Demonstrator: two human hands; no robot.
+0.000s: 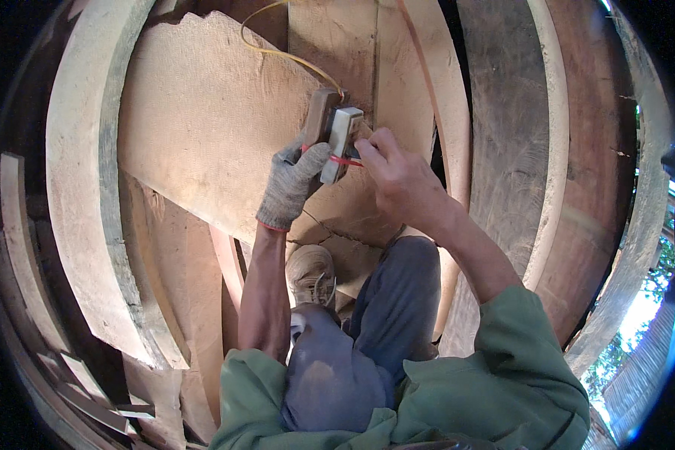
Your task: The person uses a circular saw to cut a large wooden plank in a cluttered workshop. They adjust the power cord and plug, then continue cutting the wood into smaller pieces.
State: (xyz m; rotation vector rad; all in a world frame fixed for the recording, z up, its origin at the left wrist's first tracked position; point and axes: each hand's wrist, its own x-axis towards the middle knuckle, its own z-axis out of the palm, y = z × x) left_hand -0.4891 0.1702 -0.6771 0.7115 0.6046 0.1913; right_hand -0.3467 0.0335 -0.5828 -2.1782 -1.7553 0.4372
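My left hand [296, 180], in a grey knit glove with a red cuff edge, grips a brown wooden-looking block [319, 118] together with a white electrical box [343, 135]. From the block's top end runs a yellow cable [296, 58], looping up and away to the far side. A thin red strip [345, 160] crosses the white box between the two hands. Bare and with fingers bent, my right hand [397, 172] meets the right side of the box close to the strip's end. Whatever sits between those fingertips is hidden.
Broad sawn wooden boards [210, 112] lie below and beyond my hands. Long curved-looking planks [90, 172] line the left, and darker planks [502, 135] the right. My shoe [311, 274] rests on wood under my left hand. Gaps show between boards.
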